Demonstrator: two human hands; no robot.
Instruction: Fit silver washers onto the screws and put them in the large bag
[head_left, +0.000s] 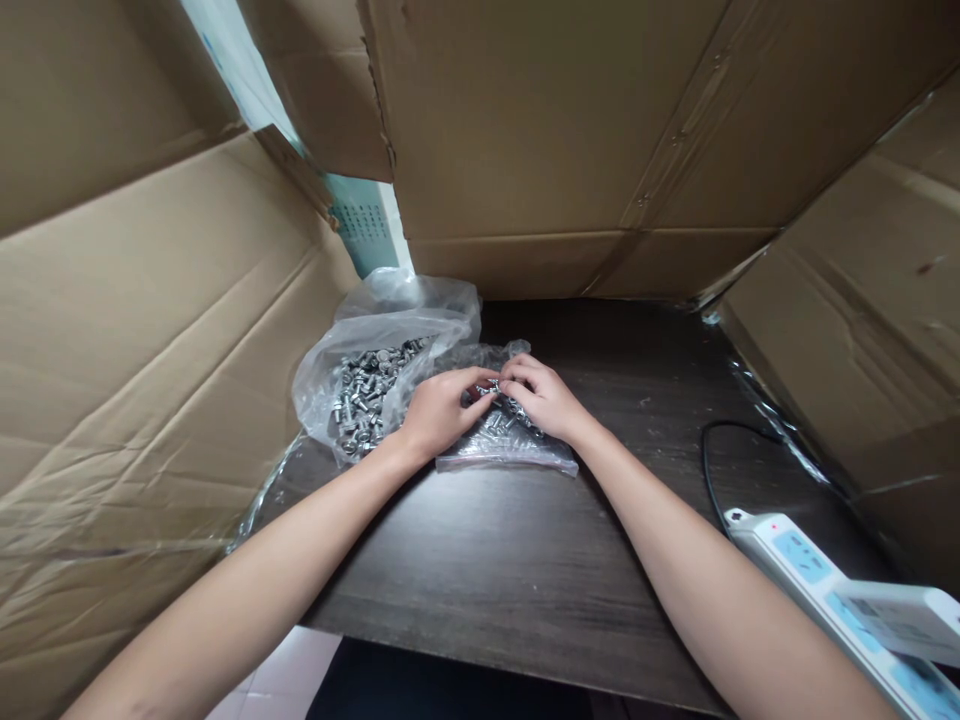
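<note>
My left hand (pixel 448 408) and my right hand (pixel 541 398) meet fingertip to fingertip above a clear zip bag (pixel 506 463). Fingers and thumb of each hand are closed in a pinch around small shiny metal fasteners (pixel 491 387); the exact kind is too small and partly covered to make out. More small metal fasteners (pixel 501 425) lie in and on the zip bag beneath my hands. Just left of my left hand, an open plastic bag (pixel 311 385) holds a heap of silvery bolts (pixel 367 390) with broad heads.
The dark wooden table (pixel 480 560) is walled by cardboard at the left (pixel 150 330), back (pixel 525 130) and right (pixel 862 300). A white power strip (pixel 810 590) with a black cable (pixel 706 460) lies at the right, a white device (pixel 900 615) across it.
</note>
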